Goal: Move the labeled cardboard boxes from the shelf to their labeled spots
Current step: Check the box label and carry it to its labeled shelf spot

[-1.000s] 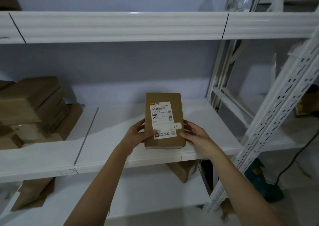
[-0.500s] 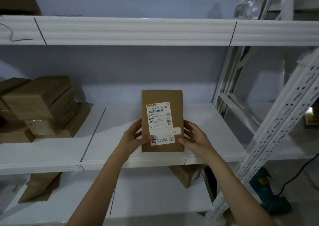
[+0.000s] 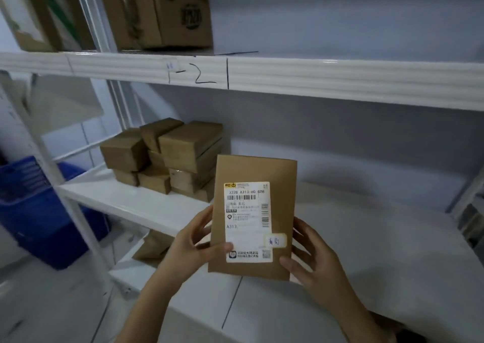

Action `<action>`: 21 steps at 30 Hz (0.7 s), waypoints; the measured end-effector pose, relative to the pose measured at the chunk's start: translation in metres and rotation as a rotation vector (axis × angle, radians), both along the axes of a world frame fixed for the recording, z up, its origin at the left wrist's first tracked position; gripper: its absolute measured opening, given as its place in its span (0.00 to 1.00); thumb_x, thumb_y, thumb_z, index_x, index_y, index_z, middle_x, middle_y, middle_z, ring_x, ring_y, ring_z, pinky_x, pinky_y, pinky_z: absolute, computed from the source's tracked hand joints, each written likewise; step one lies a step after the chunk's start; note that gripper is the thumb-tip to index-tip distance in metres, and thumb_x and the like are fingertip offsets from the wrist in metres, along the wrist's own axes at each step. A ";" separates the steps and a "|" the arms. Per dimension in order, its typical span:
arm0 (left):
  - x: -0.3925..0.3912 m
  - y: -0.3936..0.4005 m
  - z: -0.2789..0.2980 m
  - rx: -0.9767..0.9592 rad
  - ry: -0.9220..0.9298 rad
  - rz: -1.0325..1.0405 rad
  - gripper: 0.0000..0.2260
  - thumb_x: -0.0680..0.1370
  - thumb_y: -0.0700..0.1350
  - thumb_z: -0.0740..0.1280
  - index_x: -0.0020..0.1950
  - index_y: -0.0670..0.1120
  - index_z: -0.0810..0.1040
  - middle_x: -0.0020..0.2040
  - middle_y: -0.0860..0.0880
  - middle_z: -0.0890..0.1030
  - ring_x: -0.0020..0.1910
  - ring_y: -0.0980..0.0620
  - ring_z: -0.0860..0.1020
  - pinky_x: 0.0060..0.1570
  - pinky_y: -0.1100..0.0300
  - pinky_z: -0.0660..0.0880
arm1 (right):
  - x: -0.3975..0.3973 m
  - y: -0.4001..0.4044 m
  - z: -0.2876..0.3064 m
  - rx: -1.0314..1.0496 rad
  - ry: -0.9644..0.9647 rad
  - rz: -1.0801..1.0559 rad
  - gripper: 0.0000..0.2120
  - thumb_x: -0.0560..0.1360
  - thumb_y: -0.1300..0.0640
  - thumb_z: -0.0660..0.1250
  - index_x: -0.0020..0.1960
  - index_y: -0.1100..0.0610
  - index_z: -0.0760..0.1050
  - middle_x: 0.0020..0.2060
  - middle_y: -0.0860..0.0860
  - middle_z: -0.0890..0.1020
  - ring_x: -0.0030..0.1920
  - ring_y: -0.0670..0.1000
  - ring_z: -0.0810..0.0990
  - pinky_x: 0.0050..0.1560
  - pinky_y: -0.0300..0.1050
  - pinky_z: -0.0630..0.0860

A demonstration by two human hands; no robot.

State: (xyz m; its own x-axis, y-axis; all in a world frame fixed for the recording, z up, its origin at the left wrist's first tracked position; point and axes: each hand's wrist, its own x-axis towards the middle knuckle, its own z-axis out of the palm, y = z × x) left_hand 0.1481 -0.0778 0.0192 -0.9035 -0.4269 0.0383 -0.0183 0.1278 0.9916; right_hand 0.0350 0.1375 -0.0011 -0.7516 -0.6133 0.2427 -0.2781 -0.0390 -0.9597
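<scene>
I hold a flat brown cardboard box [image 3: 280, 180] upright in front of me, above the white middle shelf [image 3: 366, 251]. Its white shipping label [image 3: 247, 219] faces me and reads A313, with a small handwritten sticker at its lower right. My left hand [image 3: 191, 251] grips the box's left edge, thumb across the label's lower corner. My right hand [image 3: 311, 261] grips the right edge. A stack of several plain brown boxes [image 3: 167, 156] sits on the same shelf to the left. The upper shelf's front edge [image 3: 340, 80] carries a handwritten mark "1-2" [image 3: 193, 74] beside a black dividing line.
A large cardboard carton [image 3: 162, 12] stands on the upper shelf at left. A blue plastic bin [image 3: 39, 211] sits on the floor at far left, beyond the white rack upright [image 3: 68, 198]. Another brown box [image 3: 154, 245] lies on the lower shelf under my left hand.
The view has swung left and closer to the shelf: the box stack and the "1-2" mark are now near. The box has been lifted off the shelf and stays in both hands.
</scene>
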 end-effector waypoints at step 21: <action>0.106 -0.198 0.175 -0.365 0.325 -0.114 0.36 0.47 0.64 0.77 0.54 0.68 0.74 0.51 0.68 0.82 0.49 0.66 0.82 0.38 0.68 0.81 | 0.129 -0.172 0.162 -0.133 0.331 -0.163 0.29 0.59 0.49 0.73 0.58 0.35 0.70 0.55 0.32 0.79 0.55 0.35 0.79 0.47 0.28 0.78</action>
State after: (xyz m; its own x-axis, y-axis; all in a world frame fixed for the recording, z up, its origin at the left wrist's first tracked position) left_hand 0.2539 -0.2754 0.1944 -0.8602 -0.2325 0.4538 0.3180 0.4511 0.8339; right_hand 0.1636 -0.0345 0.1612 -0.7043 -0.4395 0.5575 -0.5846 -0.0864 -0.8067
